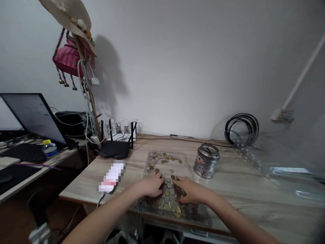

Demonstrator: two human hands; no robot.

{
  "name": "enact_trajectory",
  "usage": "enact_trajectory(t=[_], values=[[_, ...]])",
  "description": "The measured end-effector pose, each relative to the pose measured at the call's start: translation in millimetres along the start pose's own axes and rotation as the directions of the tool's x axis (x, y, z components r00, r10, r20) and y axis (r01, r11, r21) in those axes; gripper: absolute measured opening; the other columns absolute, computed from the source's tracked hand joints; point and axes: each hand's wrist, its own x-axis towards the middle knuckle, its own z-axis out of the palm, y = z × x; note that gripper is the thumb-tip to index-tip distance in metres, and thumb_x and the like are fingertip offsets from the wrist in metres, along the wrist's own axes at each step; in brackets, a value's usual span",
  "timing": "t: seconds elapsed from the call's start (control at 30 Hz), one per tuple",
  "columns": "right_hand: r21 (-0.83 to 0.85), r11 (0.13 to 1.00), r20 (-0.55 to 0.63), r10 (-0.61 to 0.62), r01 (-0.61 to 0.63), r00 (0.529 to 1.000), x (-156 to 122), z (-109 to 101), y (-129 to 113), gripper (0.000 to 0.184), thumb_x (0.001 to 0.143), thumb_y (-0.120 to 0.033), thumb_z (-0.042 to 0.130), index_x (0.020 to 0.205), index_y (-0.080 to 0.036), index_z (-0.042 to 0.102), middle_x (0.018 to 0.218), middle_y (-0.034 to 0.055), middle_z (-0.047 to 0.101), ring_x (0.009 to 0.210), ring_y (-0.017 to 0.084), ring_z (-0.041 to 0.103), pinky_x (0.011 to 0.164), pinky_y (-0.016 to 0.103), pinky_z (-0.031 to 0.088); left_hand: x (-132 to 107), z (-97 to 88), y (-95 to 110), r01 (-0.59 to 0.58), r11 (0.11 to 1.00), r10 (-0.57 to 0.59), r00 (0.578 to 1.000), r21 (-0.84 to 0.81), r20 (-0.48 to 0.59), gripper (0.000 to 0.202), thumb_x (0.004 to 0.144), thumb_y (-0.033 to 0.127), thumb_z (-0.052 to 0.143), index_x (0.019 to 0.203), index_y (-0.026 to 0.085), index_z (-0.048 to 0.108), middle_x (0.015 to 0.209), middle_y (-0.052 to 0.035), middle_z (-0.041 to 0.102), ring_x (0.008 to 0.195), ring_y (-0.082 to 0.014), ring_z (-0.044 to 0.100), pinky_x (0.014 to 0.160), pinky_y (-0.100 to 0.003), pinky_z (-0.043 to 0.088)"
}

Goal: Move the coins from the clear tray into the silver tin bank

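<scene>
Hands (153, 184) among coins (169, 185) (touching, perhaps)

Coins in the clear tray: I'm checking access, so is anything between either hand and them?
Nothing visible is. The left hand and right hand both reach into the clear plastic tray, right at the coins. The slotted metal tin stands outside the tray, to its right, blocking neither hand.
</scene>
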Motion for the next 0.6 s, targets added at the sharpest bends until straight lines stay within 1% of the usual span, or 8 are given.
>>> enact_trajectory(t=[0.1, 0.17, 0.23, 0.27, 0.37, 0.47, 0.53, 0.6], values=[[-0.025, 0.998, -0.029, 0.063, -0.064, 0.998, -9.3, -4.9, -9.7, 0.070, 0.053, -0.032, 0.066, 0.119, -0.016, 0.047, 0.119, 0.0144, 0.045, 0.104, 0.028, 0.046, 0.086, 0.035, 0.036, -4.2, -12.9, 3.0, 0.033, 0.999, -0.033, 0.999, -0.014, 0.020, 0.044, 0.065, 0.036, 0.059, 0.104, 0.016, 0.053, 0.110, -0.0113, 0.050, 0.103, -0.0231, 0.046, 0.084, -0.031, 0.039], [-0.019, 0.993, -0.028, 0.114, -0.115, 0.993, -8.6, -9.1, -15.9, 0.068, 0.051, -0.028, 0.068, 0.115, -0.013, 0.049, 0.113, 0.0146, 0.048, 0.099, 0.026, 0.048, 0.082, 0.033, 0.038, -0.6, -22.7, 4.9, 0.081, 0.996, -0.079, 0.995, -0.033, 0.054, 0.052, 0.059, 0.037, 0.066, 0.104, 0.014, 0.052, 0.108, -0.0109, 0.051, 0.095, -0.0210, 0.050, 0.078, -0.027, 0.041], [0.031, 0.990, -0.008, 0.139, -0.139, 0.990, -5.3, -10.9, -20.3, 0.068, 0.050, -0.024, 0.068, 0.114, -0.014, 0.047, 0.104, 0.0111, 0.054, 0.091, 0.022, 0.052, 0.075, 0.029, 0.040, 5.3, -28.7, 7.4, 0.130, 0.989, -0.125, 0.989, -0.068, 0.081, 0.057, 0.053, 0.038, 0.070, 0.102, 0.014, 0.053, 0.103, -0.0099, 0.054, 0.088, -0.0195, 0.053, 0.072, -0.025, 0.043], [0.059, 0.988, 0.003, 0.145, -0.145, 0.989, -3.4, -10.6, -21.9, 0.066, 0.050, -0.022, 0.067, 0.112, -0.014, 0.048, 0.097, 0.0082, 0.057, 0.085, 0.020, 0.053, 0.069, 0.027, 0.040, 8.1, -29.7, 8.9, 0.148, 0.985, -0.139, 0.985, -0.093, 0.102, 0.053, 0.054, 0.037, 0.069, 0.098, 0.014, 0.055, 0.098, -0.0088, 0.057, 0.083, -0.0186, 0.054, 0.068, -0.024, 0.043], [0.093, 0.982, 0.008, 0.165, -0.165, 0.986, 1.3, -6.2, -25.6, 0.046, 0.050, -0.016, 0.063, 0.096, -0.017, 0.056, 0.077, 0.0017, 0.060, 0.068, 0.015, 0.054, 0.055, 0.023, 0.037, 12.6, -25.9, 13.6, 0.144, 0.976, -0.124, 0.984, -0.163, 0.126, 0.030, 0.056, 0.031, 0.067, 0.081, 0.015, 0.061, 0.077, -0.0043, 0.061, 0.069, -0.0160, 0.056, 0.060, -0.022, 0.042], [0.075, 0.981, -0.021, 0.183, -0.181, 0.983, 3.3, -0.7, -29.6, 0.022, 0.052, -0.011, 0.059, 0.072, -0.017, 0.061, 0.069, 0.0014, 0.060, 0.063, 0.015, 0.054, 0.052, 0.022, 0.034, 11.0, -17.3, 16.5, 0.120, 0.967, -0.115, 0.993, -0.225, 0.033, 0.013, 0.058, 0.021, 0.063, 0.070, 0.016, 0.061, 0.068, -0.0034, 0.061, 0.065, -0.0157, 0.056, 0.060, -0.023, 0.043], [0.071, 0.980, -0.038, 0.189, -0.186, 0.981, 2.5, 1.6, -33.0, 0.021, 0.053, -0.009, 0.056, 0.071, -0.017, 0.062, 0.070, 0.0020, 0.061, 0.064, 0.015, 0.054, 0.053, 0.022, 0.034, 8.9, -12.1, 16.8, 0.150, 0.947, -0.159, 0.987, -0.283, -0.010, 0.008, 0.057, 0.016, 0.061, 0.065, 0.016, 0.061, 0.066, -0.0048, 0.061, 0.067, -0.0176, 0.056, 0.062, -0.025, 0.044], [0.070, 0.981, -0.069, 0.186, -0.181, 0.980, -0.1, 2.2, -37.4, 0.029, 0.054, -0.008, 0.054, 0.080, -0.017, 0.061, 0.077, 0.0034, 0.062, 0.069, 0.015, 0.054, 0.055, 0.021, 0.034, 7.3, -8.1, 16.5, 0.192, 0.897, -0.220, 0.975, -0.398, -0.025, 0.009, 0.055, 0.011, 0.060, 0.062, 0.016, 0.060, 0.063, -0.0050, 0.061, 0.070, -0.0192, 0.057, 0.067, -0.027, 0.044]])
